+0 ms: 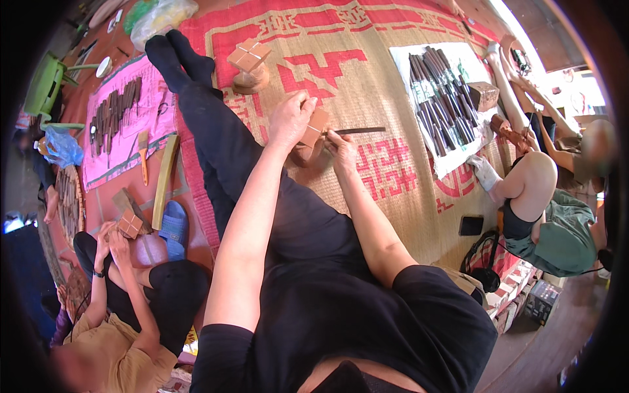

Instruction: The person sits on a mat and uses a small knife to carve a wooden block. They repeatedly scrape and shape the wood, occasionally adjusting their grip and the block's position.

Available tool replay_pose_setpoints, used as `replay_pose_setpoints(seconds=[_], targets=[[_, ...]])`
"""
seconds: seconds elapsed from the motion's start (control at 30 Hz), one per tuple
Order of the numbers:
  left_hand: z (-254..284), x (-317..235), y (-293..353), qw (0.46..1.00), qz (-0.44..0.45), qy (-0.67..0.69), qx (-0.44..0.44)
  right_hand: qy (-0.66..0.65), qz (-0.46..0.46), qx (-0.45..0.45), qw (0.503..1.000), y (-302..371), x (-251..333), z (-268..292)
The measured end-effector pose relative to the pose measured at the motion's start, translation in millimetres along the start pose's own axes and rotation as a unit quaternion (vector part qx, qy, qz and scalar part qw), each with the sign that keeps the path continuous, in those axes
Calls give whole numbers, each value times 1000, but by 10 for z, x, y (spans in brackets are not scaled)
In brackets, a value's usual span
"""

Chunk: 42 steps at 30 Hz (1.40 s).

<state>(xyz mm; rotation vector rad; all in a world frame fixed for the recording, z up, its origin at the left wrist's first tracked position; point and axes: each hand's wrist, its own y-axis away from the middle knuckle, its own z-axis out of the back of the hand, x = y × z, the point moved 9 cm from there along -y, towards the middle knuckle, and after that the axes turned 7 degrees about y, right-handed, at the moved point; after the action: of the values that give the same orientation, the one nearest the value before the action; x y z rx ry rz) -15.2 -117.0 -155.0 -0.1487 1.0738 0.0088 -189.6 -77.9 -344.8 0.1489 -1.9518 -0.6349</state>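
Note:
A square reddish-brown wooden block sits on a rounded wooden stand in front of me, between my hands. My left hand is closed at the block's left side; whatever its fingers hold is hidden. At the block's right edge, my right hand pinches a thin dark carving chisel, whose dark length points away to the right. Farther off stands a second square block, pale lines crossing its top, on another rounded wooden stand.
Many dark-handled tools lie on a white cloth at right and a pink cloth at left. A brush and blue slipper lie left. A person handles a block; another person sits right, near a phone.

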Motion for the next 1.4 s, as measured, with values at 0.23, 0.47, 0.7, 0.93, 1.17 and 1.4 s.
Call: replay_pose_setpoints(seconds=[0.23,0.47,0.7,0.93,1.17,1.4], targets=[[8,-40,3,1000,-6,5,-2,-22,-9,-42,999,-7,31,56],[11,-80,-5,1000,-2,5,-4,12,-7,-16,1000,-63,-42,-3],[19,-45,-6,1000,-6,-3,-3,5,-13,-21,1000,-42,-22,-46],[-5,-63,-21,1000,-15,-6,6,-30,11,-61,998,-7,89,67],[-38,53,-6,999,40,-30,19,38,-14,30,999,-30,66,-157],[9,-29,8,1000,16,0,-2,43,12,-3,999,-66,110,-97]])
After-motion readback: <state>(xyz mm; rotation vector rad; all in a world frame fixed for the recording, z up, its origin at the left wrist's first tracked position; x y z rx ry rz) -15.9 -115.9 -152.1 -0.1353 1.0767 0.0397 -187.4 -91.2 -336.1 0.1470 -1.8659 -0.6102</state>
